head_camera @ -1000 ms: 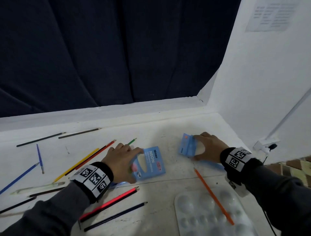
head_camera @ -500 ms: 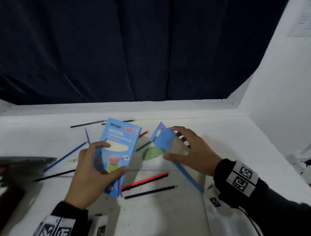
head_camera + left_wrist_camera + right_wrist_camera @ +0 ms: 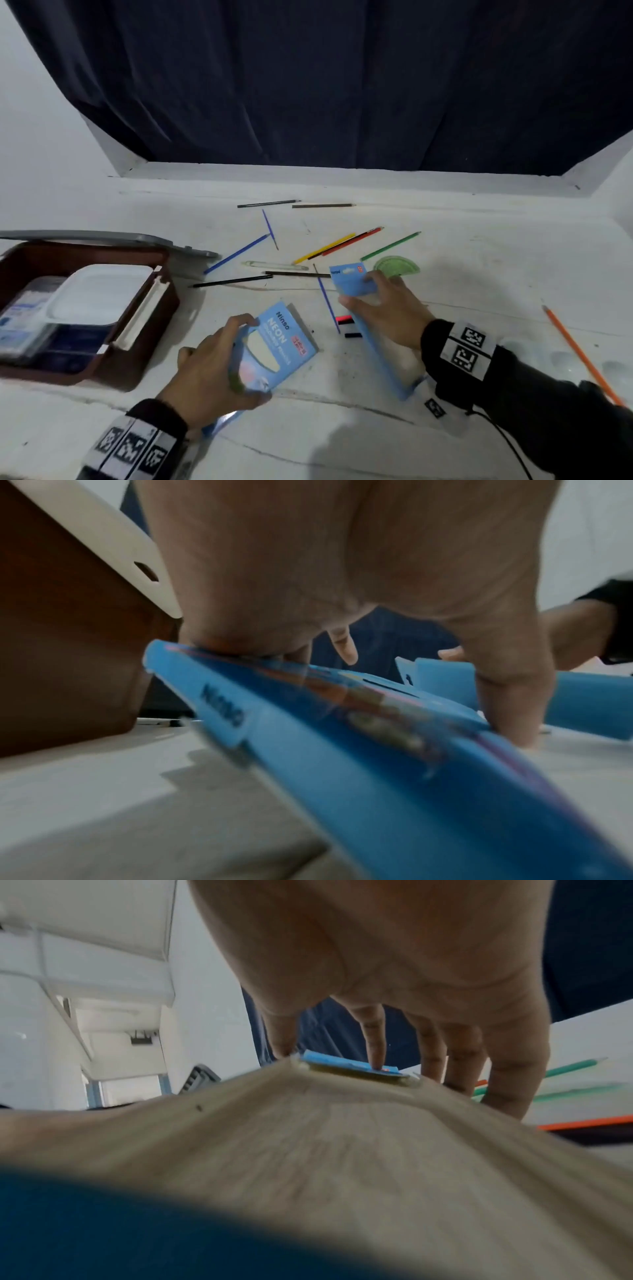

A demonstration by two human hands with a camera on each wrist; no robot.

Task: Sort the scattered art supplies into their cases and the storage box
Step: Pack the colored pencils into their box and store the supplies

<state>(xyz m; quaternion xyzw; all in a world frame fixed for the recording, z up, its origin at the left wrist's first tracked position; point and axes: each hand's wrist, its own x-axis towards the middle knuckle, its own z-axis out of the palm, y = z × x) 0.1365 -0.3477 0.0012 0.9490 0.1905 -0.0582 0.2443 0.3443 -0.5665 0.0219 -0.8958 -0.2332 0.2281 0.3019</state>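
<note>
While each hand grips a blue case, pencils (image 3: 323,247) lie scattered on the table (image 3: 479,260).
Left hand (image 3: 209,371) curls round the Neon case (image 3: 274,346) beside the box (image 3: 137,346); right hand (image 3: 390,317) pinches the other case (image 3: 352,282), both low over the table.

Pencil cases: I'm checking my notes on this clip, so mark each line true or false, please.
1. The left hand holds the pencil case marked NEON. True.
2. The right hand is empty. False: it holds a second blue case.
3. The storage box lies to the person's left, lid open. True.
4. All pencils are packed away. False: a green pencil and others lie loose on the table.
</note>
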